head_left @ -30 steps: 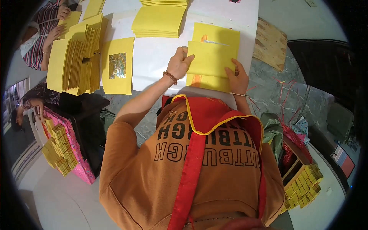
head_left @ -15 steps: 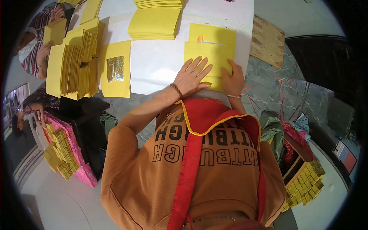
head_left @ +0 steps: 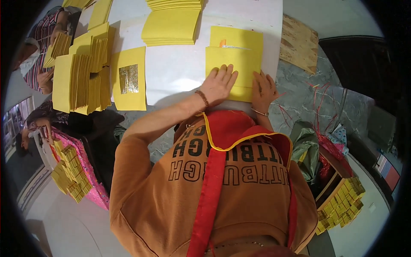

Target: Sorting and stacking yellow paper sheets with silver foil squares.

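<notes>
A folded yellow sheet (head_left: 235,64) lies on the white table in front of me. Its lower flap is turned up over part of a silver-and-orange patch (head_left: 231,45). My left hand (head_left: 218,83) rests flat on the flap near its left side, fingers stretched out. At the sheet's lower right edge is my right hand (head_left: 264,91), its fingers extended and apart, touching the edge. Left of me another yellow sheet (head_left: 122,60) lies flat, showing a shiny silver patch (head_left: 129,79).
Yellow stacks stand at the far middle (head_left: 171,26) and on the left (head_left: 64,81). A co-worker in a striped top (head_left: 32,70) handles yellow pieces at far left. Yellow bundles fill a pink-lined container (head_left: 72,171); more bundles (head_left: 342,203) sit at lower right.
My left hand's fingers have drawn closer together on the flap. My right hand has shifted slightly outward and down along the right edge. The co-worker's hands and yellow pieces have moved lower.
</notes>
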{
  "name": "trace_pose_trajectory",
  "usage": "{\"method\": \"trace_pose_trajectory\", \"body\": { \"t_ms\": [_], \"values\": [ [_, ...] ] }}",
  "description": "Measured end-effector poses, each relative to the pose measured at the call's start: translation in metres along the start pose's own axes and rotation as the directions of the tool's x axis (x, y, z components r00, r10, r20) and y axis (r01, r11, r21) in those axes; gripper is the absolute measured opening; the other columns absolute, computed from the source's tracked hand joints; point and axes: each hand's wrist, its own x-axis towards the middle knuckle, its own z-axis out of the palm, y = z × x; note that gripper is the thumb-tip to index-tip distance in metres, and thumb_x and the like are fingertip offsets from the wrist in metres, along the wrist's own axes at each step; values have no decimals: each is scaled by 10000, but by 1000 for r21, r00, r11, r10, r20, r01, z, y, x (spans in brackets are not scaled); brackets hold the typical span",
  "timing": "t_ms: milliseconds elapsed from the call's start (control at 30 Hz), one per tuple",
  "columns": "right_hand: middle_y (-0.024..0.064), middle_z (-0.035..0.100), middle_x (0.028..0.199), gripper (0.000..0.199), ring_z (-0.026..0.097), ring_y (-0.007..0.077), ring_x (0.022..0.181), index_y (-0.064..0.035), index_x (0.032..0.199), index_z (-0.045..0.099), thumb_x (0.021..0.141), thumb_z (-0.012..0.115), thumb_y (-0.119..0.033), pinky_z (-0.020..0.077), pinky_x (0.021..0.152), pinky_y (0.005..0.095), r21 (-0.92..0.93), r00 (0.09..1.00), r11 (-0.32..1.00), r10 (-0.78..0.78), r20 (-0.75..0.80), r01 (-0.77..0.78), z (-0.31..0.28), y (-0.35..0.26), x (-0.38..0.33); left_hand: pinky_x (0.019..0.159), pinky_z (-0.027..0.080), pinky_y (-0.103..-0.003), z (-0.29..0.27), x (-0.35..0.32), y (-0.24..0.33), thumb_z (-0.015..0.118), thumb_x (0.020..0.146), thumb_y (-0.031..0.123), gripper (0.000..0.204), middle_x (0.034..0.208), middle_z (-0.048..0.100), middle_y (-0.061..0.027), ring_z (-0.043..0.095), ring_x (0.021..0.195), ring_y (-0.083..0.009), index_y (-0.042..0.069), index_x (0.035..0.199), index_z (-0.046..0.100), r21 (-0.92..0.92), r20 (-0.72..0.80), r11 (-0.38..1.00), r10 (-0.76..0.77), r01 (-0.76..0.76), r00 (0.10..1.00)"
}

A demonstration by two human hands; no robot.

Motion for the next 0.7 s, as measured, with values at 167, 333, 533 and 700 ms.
{"method": "trace_pose_trajectory", "body": {
  "t_ms": [167, 333, 533, 700],
  "values": [
    [-31, 568, 1209, 344, 427, 200, 1167, -183, 1205, 557, 875, 494, -252, 191, 937, 405, 64, 999, 997, 31, 22, -32, 1, 3, 0, 691, 456, -326, -5, 18, -3, 498, 744, 110, 426, 982, 591, -178, 549, 810, -262, -41, 1141, 532, 122, -156, 992, 38, -19, 987],
    [46, 553, 1224, 472, 421, 212, 1164, -62, 1320, 403, 903, 410, -283, 177, 968, 388, 438, 986, 884, 149, 71, -165, -2, 8, 1, 659, 464, -334, -42, 24, -41, 571, 688, 85, 401, 858, 624, -77, 568, 779, -203, 41, 1086, 594, -364, -90, 925, -155, 113, 984],
    [23, 547, 1211, 494, 411, 218, 1186, -117, 1258, 483, 807, 582, -294, 174, 974, 405, 107, 996, 991, 73, 55, -79, -4, 4, -2, 789, 398, -358, -89, 5, -138, 610, 707, 73, 430, 1049, 640, 0, 569, 935, -196, 168, 1127, 600, -159, -436, 975, -209, 153, 876],
    [16, 557, 1184, 411, 405, 228, 1203, -156, 1176, 554, 788, 605, -281, 185, 975, 410, 86, 996, 993, 70, 61, -75, -5, 0, 0, 864, 356, -381, -4, -38, -200, 615, 699, 55, 505, 1171, 582, 28, 530, 1035, -187, 208, 1177, 560, 12, -259, 950, -297, 311, 919]
  ]
}}
